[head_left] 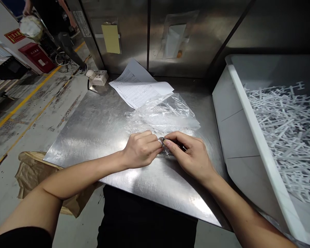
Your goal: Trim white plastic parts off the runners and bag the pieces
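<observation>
A clear plastic bag (pixel 167 112) lies crumpled on the metal table (pixel 85 127). My left hand (pixel 143 148) is closed in a fist at the bag's near end, gripping its gathered plastic. Right beside it, my right hand (pixel 189 151) pinches a thin dark strip (pixel 163 138) between thumb and forefinger, against the bunched plastic. The two hands almost touch. Most of the strip is hidden by my fingers, so its exact kind does not show. What the bag holds is hard to make out.
Printed sheets (pixel 138 84) lie behind the bag, by a power socket (pixel 99 78). To the right stands a large white bin (pixel 258 137) of white plastic pieces (pixel 286 134). Brown paper (pixel 33 174) lies below the table's left edge. Another person (pixel 51 20) is at the far left.
</observation>
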The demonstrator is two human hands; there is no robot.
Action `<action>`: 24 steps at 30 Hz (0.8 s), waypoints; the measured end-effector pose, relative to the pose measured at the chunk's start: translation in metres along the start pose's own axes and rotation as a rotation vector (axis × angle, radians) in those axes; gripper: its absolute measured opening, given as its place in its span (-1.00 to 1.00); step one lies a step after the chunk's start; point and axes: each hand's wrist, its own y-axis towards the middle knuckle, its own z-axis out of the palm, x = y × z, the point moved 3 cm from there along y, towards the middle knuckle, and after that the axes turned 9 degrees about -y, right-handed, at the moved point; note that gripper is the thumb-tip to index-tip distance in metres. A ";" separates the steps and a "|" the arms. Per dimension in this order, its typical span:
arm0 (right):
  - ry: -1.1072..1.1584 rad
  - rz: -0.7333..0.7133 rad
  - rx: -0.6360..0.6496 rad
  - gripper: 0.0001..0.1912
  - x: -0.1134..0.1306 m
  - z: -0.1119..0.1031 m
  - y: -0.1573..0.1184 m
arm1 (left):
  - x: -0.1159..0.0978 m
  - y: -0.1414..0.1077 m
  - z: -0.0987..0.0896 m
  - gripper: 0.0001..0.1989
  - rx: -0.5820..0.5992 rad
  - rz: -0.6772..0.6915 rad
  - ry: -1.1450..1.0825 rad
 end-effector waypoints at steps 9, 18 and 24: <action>0.137 0.214 0.015 -0.72 -0.020 0.011 0.002 | 0.000 -0.001 0.004 -0.74 0.016 0.036 0.052; 0.193 0.156 -0.039 -0.69 -0.019 0.001 0.007 | 0.001 0.003 -0.005 -0.75 0.042 0.058 0.063; 0.102 0.082 -0.126 -0.77 -0.021 -0.010 0.009 | 0.016 0.008 -0.017 -0.71 -0.002 -0.128 -0.170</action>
